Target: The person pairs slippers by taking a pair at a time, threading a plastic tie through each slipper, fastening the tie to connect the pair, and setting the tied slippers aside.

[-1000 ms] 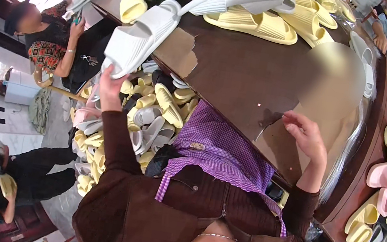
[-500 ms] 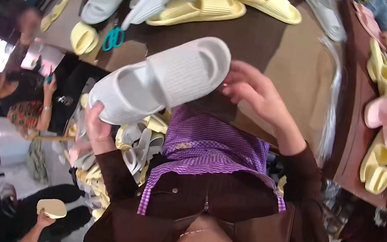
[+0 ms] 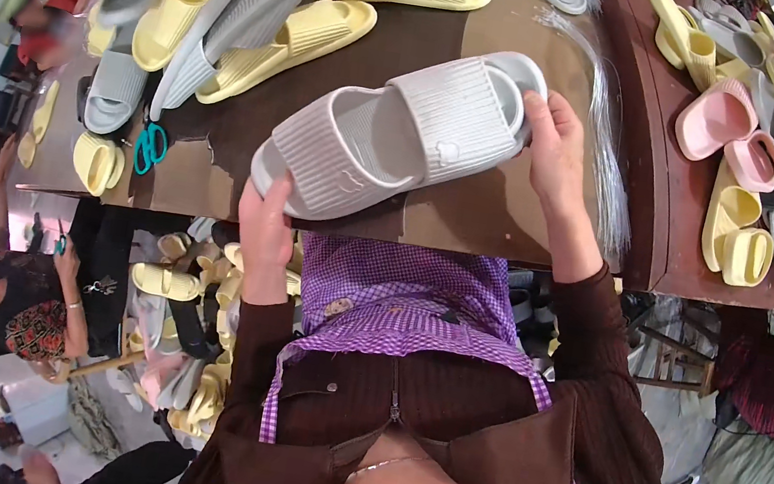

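A pair of light grey slide sandals point(image 3: 453, 129), apparently fitted into each other, is held over the near part of the table. Two ribbed straps show on it, each with a small raised emblem. My left hand point(image 3: 266, 228) grips its lower left end, thumb on top and the other fingers hidden underneath. At the upper right end my right hand point(image 3: 554, 147) pinches the rim between thumb and fingers. To the left, teal-handled scissors point(image 3: 150, 149) lie on the table, beside yellow slides point(image 3: 96, 163).
Yellow and grey slides point(image 3: 279, 27) are heaped at the table's far left. A bundle of clear strands point(image 3: 606, 140) runs along the right side. Past it, another brown table point(image 3: 645, 182) bears pink slides point(image 3: 717, 120) among others. More slides point(image 3: 166, 282) are piled below, left. Other people work nearby.
My right hand has closed on the far end of the slides, where before it was open beside them. The pair has been turned over, from smooth-looking undersides to the ribbed straps. My view has shifted.
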Demonstrator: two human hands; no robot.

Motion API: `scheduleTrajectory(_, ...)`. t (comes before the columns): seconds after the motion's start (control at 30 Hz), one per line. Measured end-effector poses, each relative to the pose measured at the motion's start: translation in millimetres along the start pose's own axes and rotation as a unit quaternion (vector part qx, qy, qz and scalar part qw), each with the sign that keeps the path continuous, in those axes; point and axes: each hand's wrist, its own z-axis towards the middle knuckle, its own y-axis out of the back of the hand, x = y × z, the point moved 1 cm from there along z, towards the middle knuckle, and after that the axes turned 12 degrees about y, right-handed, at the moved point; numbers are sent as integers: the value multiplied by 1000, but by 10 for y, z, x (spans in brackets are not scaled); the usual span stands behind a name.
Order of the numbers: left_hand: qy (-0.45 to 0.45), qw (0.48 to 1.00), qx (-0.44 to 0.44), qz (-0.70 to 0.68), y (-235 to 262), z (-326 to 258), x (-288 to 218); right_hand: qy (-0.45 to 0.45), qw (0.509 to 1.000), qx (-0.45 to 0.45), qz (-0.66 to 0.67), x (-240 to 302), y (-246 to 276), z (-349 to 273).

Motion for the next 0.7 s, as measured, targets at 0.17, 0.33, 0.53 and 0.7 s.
scheduleTrajectory(0.17, -55, 995, -73, 24, 150, 44, -137, 42, 989, -107, -88, 68, 179, 52)
scheduleTrajectory(0.33, -176, 979, -83, 57, 606, 0, -939, 76, 980, -155, -97, 47, 1183, 315)
scheduleTrajectory(0.53, -160, 960, -42, 225, 66, 107, -1523, 83, 981, 65, -162, 586, 928, 554)
scheduleTrajectory(0.7, -152, 919, 75, 356, -553, 1163, -1410, 196, 938, 190, -212, 307, 43, 1135)
